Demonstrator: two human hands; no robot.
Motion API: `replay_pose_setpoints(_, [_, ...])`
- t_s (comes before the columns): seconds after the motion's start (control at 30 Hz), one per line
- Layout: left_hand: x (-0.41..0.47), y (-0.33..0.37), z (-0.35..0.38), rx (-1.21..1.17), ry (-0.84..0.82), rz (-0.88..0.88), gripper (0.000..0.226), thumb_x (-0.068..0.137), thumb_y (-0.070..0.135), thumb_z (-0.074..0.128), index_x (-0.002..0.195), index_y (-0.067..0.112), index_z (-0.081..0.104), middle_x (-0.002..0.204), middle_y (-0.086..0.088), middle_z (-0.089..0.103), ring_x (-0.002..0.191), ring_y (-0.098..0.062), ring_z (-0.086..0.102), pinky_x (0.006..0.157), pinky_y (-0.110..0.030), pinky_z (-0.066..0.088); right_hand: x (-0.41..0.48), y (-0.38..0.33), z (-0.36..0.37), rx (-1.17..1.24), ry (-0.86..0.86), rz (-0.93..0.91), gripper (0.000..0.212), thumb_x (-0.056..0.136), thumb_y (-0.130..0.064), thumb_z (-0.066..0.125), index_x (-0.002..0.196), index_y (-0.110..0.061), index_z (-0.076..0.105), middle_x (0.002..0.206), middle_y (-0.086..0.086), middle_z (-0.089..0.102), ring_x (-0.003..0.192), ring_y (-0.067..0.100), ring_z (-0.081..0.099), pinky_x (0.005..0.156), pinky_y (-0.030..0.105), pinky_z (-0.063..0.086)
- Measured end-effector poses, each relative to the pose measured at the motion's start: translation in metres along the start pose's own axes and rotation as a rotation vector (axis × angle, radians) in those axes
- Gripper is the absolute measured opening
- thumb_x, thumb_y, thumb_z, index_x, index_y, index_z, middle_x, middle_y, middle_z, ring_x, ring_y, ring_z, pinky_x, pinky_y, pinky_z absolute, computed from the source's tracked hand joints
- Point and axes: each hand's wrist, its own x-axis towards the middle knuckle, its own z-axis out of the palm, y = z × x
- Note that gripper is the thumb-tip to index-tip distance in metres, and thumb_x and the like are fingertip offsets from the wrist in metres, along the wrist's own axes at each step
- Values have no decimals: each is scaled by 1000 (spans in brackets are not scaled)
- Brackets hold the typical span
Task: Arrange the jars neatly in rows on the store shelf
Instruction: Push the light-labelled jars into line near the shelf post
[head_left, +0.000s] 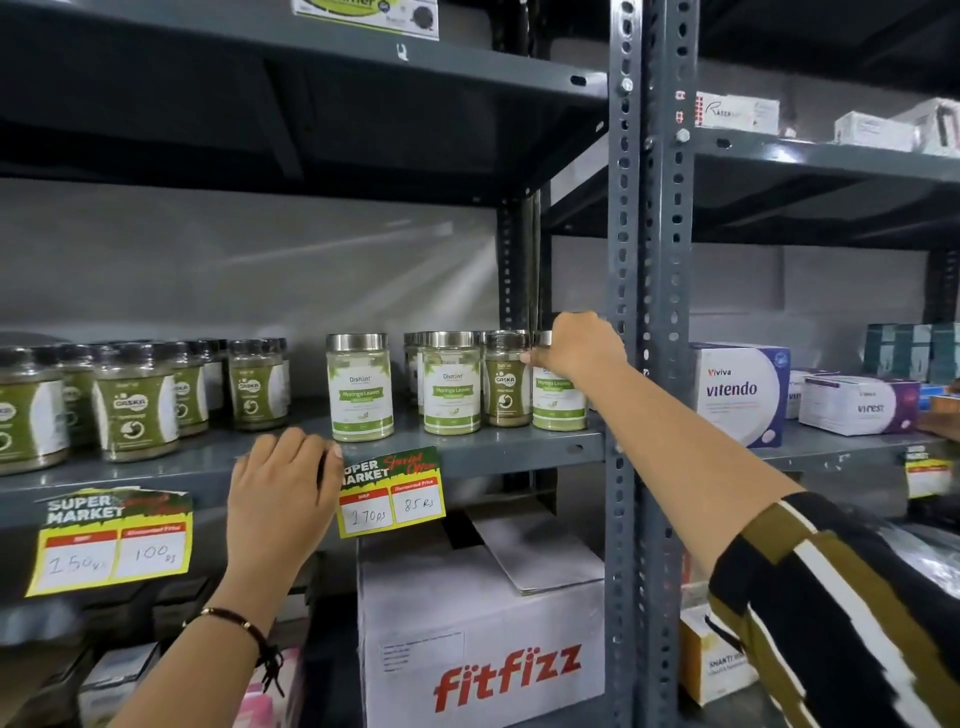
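Dark green Gaska jars (136, 402) with black lids stand in rows at the left of the grey shelf (483, 449). Pale Moringa jars with silver lids stand to the right: one alone (359, 387), another (451, 389) in a cluster. One Gaska jar (506, 384) stands inside that cluster. My right hand (579, 345) grips the rightmost Moringa jar (558, 402) near its lid, which the hand hides. My left hand (283, 478) rests on the shelf's front edge with fingers curled and holds nothing.
Perforated steel uprights (649, 312) stand right of my right hand. Price tags (390, 491) hang from the shelf edge. A white fitfizz carton (480, 639) sits below. Vitendo boxes (737, 392) fill the neighbouring shelf. The back of the jar shelf is bare grey wall.
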Motion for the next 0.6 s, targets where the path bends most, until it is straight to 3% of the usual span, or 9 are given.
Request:
replay_pose_setpoints(0.1, [0, 1, -1, -8, 8, 3, 34, 90, 31, 34, 74, 9, 55, 70, -3, 49, 69, -24, 43, 62, -41, 35, -5, -2, -7, -129, -7, -63, 48, 78, -51, 65, 67, -9, 45, 90, 10, 60, 86, 28, 61, 63, 33, 45])
replay_pose_setpoints(0.27, [0, 1, -1, -3, 4, 1, 32, 89, 30, 35, 75, 10, 55, 71, -3, 49, 70, -24, 44, 63, -41, 36, 4, -6, -30, -50, 162, -470, 40, 84, -31, 63, 118, -9, 60, 117, 8, 63, 106, 25, 60, 86, 40, 51])
replay_pose_setpoints(0.4, [0, 0, 0, 2, 1, -2, 31, 89, 30, 35, 74, 10, 54, 70, -2, 49, 69, -23, 42, 62, -39, 33, 16, -10, -32, 284, -66, -478, 47, 81, -22, 70, 125, -12, 58, 121, 5, 65, 107, 17, 59, 92, 24, 43])
replay_pose_setpoints(0.5, [-1, -1, 1, 6, -3, 1, 31, 90, 30, 35, 73, 11, 53, 70, -2, 47, 69, -22, 41, 61, -37, 32, 27, -15, -14, 109, -257, -441, 68, 79, -34, 70, 139, -16, 43, 140, 6, 51, 127, 23, 48, 108, 38, 35])
replay_pose_setpoints(0.6, [0, 0, 0, 11, -8, 2, 31, 90, 30, 34, 74, 11, 52, 70, -2, 47, 69, -22, 41, 61, -36, 32, 34, -20, -5, -227, -332, -399, 76, 77, -53, 64, 141, -24, 38, 143, 2, 48, 133, 27, 39, 111, 56, 19])
